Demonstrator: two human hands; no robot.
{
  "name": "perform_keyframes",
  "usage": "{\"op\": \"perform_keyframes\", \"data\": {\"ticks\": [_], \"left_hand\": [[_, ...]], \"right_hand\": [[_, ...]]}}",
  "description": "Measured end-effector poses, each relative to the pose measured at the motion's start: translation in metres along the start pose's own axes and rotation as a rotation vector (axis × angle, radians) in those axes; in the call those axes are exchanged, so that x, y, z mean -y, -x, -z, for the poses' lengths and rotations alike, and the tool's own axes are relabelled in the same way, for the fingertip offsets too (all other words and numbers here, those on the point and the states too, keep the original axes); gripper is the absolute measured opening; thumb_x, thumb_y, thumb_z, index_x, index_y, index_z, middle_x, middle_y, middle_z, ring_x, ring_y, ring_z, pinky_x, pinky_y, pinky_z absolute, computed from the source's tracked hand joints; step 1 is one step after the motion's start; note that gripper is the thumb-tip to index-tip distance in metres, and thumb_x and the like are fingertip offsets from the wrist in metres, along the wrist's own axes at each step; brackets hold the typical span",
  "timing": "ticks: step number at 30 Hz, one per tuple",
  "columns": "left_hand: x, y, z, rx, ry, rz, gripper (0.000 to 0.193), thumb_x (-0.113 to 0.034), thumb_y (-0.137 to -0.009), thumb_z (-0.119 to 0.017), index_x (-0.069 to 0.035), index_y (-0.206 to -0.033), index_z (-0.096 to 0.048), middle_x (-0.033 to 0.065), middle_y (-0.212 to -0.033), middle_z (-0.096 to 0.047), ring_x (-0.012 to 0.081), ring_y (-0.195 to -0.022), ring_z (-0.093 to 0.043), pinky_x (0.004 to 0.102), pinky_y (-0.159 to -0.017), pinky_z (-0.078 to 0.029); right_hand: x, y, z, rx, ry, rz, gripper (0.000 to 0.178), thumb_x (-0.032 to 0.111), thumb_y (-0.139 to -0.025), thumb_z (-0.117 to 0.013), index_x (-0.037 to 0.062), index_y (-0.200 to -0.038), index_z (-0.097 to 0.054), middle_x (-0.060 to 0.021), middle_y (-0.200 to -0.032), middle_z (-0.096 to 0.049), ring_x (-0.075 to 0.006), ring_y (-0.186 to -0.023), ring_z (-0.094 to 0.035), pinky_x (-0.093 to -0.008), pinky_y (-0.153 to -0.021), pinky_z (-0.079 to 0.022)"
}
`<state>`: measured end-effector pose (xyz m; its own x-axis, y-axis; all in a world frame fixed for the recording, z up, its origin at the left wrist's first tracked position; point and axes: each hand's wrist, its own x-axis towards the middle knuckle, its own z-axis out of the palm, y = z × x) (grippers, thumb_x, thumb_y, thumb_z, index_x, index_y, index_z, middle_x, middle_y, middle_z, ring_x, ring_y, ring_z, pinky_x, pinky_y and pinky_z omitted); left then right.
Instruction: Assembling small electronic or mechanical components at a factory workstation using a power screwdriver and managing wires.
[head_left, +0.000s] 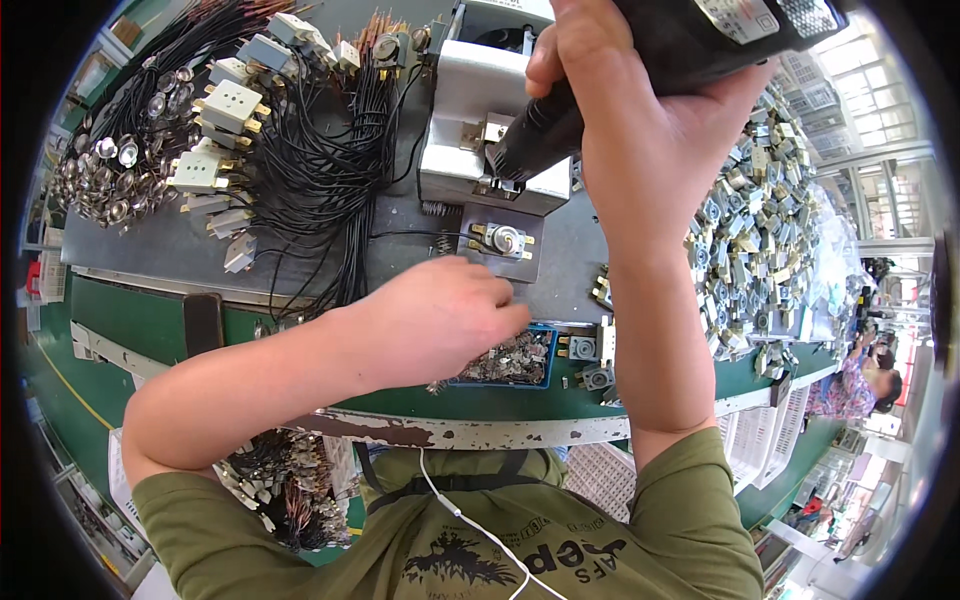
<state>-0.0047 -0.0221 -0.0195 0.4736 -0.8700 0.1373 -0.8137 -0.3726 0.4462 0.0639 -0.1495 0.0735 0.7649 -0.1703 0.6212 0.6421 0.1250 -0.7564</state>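
Note:
My right hand (640, 130) grips a black hand-held power tool (690, 40). Its narrow front end (540, 135) points down and left at a small metal clamp on a pale metal fixture (465, 90). My left hand (450, 315) is closed, fingers curled, over the near edge of the bench beside a blue tray (551, 360) of small metal parts. Whatever its fingertips may hold is hidden. Just beyond it, a round-capped thermostat with brass terminals (507, 240) and a black wire lies on a flat metal plate (490, 215).
Black wire bundles (330, 180) with pale terminal blocks (232, 105) and shiny metal caps (120, 170) cover the left bench. A large heap of thermostat bodies (750, 220) lies right. Several loose ones (580, 348) sit by the tray. Another person (860, 385) is far right.

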Motion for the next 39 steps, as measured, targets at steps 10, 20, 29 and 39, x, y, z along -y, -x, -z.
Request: {"op": "perform_keyframes", "data": {"ticks": [10,20,29,39], "left_hand": [[0.041,-0.009,-0.004,-0.373,-0.184,0.136,0.016,-0.019,-0.082,-0.078,-0.011,-0.084,-0.065,0.0017,-0.085,-0.065,0.0231,-0.084,-0.064,0.0381,-0.079,-0.049],[0.047,-0.003,-0.011,-0.42,-0.093,0.1,0.015,-0.009,-0.081,-0.077,-0.01,-0.09,-0.065,0.0028,-0.099,-0.067,0.0251,-0.092,-0.065,0.0404,-0.082,-0.05],[0.045,-0.005,-0.011,-0.414,-0.084,0.124,0.016,-0.007,-0.08,-0.075,-0.009,-0.091,-0.065,0.0039,-0.095,-0.066,0.0262,-0.092,-0.065,0.0411,-0.083,-0.05],[0.045,-0.007,-0.01,-0.412,0.058,0.223,0.015,-0.008,-0.083,-0.074,-0.004,-0.092,-0.063,0.0086,-0.095,-0.066,0.0313,-0.093,-0.066,0.0419,-0.08,-0.054]], "right_hand": [[0.031,0.014,0.05,0.095,0.064,-0.235,0.017,-0.007,-0.085,-0.076,-0.0043,-0.099,-0.068,-0.0073,-0.079,-0.069,-0.0101,-0.064,-0.065,-0.0243,-0.056,-0.053],[0.0,0.025,0.044,0.121,0.072,0.03,0.022,-0.007,-0.085,-0.076,-0.0044,-0.104,-0.064,-0.0076,-0.081,-0.069,-0.0109,-0.065,-0.065,-0.025,-0.057,-0.054],[-0.027,0.024,0.037,0.2,0.06,0.273,0.027,-0.008,-0.086,-0.076,-0.0046,-0.108,-0.061,-0.0079,-0.084,-0.068,-0.0115,-0.066,-0.065,-0.0256,-0.058,-0.055],[-0.036,-0.005,0.033,0.534,0.031,0.608,0.053,-0.009,-0.087,-0.075,0.0008,-0.127,-0.041,-0.0089,-0.094,-0.066,-0.0136,-0.078,-0.067,-0.027,-0.065,-0.058]]}}
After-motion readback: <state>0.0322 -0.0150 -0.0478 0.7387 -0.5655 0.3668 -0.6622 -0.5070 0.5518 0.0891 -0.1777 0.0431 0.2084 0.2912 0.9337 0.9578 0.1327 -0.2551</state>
